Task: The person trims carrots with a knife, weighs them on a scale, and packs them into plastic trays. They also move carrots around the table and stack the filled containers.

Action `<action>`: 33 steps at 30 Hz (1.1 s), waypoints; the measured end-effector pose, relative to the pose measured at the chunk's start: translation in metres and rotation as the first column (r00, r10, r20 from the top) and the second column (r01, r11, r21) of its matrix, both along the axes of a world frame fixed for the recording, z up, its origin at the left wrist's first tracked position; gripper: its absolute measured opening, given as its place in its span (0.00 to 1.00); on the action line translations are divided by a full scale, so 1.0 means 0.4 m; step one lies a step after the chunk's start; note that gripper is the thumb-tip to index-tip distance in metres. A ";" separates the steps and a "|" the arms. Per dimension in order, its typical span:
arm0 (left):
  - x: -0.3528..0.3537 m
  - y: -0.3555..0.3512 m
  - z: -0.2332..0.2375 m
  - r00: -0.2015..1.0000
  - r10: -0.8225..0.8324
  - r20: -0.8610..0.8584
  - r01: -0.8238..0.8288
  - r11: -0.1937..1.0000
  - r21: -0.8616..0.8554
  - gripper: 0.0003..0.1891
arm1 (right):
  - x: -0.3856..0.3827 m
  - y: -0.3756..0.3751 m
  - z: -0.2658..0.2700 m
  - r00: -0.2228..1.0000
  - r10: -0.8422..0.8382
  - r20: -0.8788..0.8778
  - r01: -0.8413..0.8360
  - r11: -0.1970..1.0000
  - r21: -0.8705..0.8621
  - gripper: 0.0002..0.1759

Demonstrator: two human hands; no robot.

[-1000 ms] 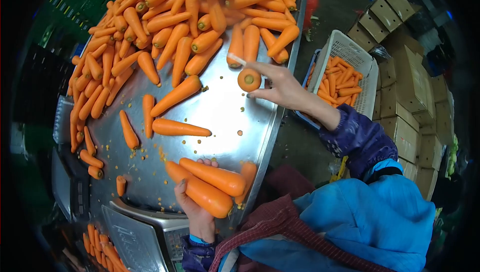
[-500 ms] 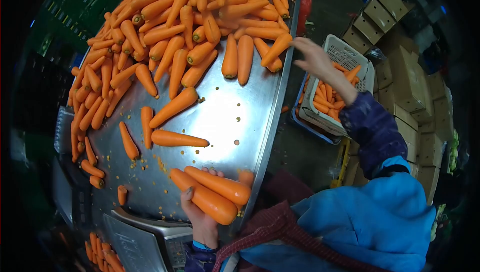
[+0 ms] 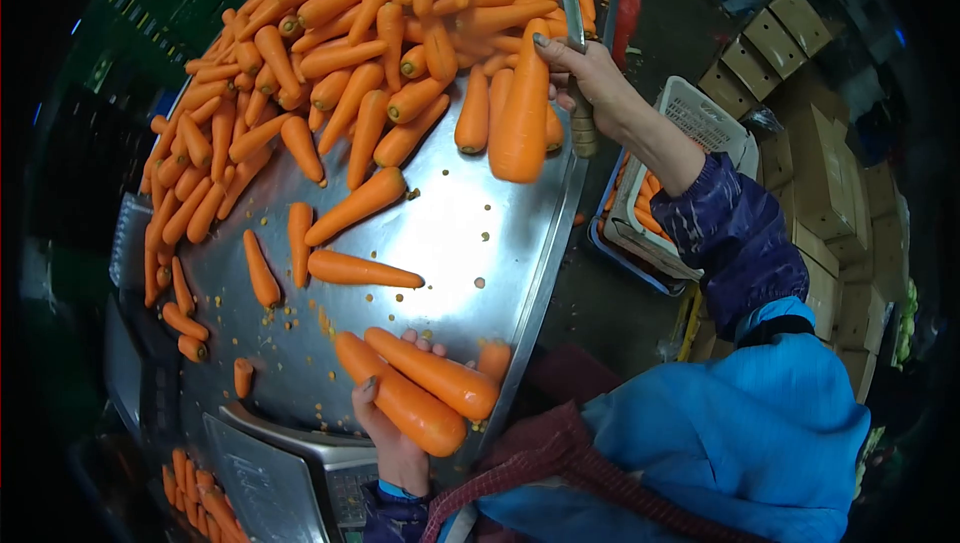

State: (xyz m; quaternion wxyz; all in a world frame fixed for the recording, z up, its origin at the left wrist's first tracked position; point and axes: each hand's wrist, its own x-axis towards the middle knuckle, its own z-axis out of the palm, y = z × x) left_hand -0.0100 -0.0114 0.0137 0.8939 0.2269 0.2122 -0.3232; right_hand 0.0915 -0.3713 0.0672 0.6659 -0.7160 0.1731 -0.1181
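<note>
Two large carrots [image 3: 410,398] lie side by side in my left hand [image 3: 392,443], low over the near edge of the metal table [image 3: 450,273]. At the table's right edge, my right hand [image 3: 590,83] grips another carrot [image 3: 521,123] by its narrow end, with the thick end hanging down. A curved knife [image 3: 568,3] is also in my right hand; its blade points up and its handle [image 3: 583,131] sticks out below the palm. Behind this hand rises a big pile of carrots [image 3: 340,43]. Several single carrots [image 3: 357,207] lie on the table among small cut bits.
A metal scale [image 3: 265,483] stands at the near left, with more carrots [image 3: 205,498] beyond it. Right of the table, a white crate [image 3: 700,108] holds carrots, in front of stacked cardboard boxes [image 3: 825,173]. Red plastic [image 3: 625,18] hangs at the far right corner.
My right hand has moved left and slightly up, and now holds a carrot lifted from the table's right edge. The knife now shows in it. My left hand has barely shifted with its two carrots.
</note>
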 end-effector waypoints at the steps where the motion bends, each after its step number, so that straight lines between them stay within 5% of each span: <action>1: 0.002 0.000 0.004 1.000 -0.015 0.020 0.016 0.999 -0.043 0.34 | -0.001 0.024 0.007 0.997 0.064 0.036 -0.066 0.995 0.081 0.19; 8: 0.030 0.029 0.073 0.970 -0.101 0.221 0.118 0.991 -0.064 0.37 | -0.033 0.218 0.038 0.922 0.387 0.006 -0.384 0.914 0.128 0.18; 10: 0.045 0.035 0.098 0.907 -0.169 0.386 0.193 0.981 -0.023 0.42 | -0.066 0.307 0.057 0.866 0.499 0.046 -0.489 0.862 -0.133 0.18; 13: 0.057 0.055 0.124 0.817 -0.215 0.535 0.200 0.976 0.087 0.45 | -0.101 0.408 0.050 0.779 0.620 0.099 -0.594 0.779 -0.201 0.18; 15: 0.052 0.076 0.163 0.710 -0.442 0.547 0.419 0.891 0.176 0.44 | -0.120 0.459 0.081 0.732 0.678 0.070 -0.573 0.668 -0.474 0.19; 20: 0.011 0.106 0.188 0.709 -0.377 0.596 0.303 0.926 0.225 0.40 | -0.125 0.528 0.075 0.685 0.723 0.094 -0.580 0.619 -0.530 0.12; 23: -0.007 0.142 0.167 0.684 -0.382 0.621 0.146 0.906 0.397 0.40 | -0.105 0.548 0.061 0.700 0.678 0.224 -0.576 0.722 -0.382 0.11; 26: -0.012 0.183 0.146 0.405 -0.574 0.712 -0.171 0.717 0.676 0.38 | -0.123 0.556 0.093 0.681 0.728 0.081 -0.636 0.643 -0.426 0.11; 28: -0.024 0.203 0.159 0.307 -0.700 0.645 -0.497 0.460 0.736 0.36 | -0.134 0.556 0.103 0.632 0.774 0.049 -0.645 0.560 -0.519 0.10; 33: -0.050 0.231 0.179 0.330 -0.734 0.593 -0.648 0.280 0.708 0.31 | -0.174 0.585 0.100 0.486 0.869 0.089 -0.563 0.390 -0.729 0.05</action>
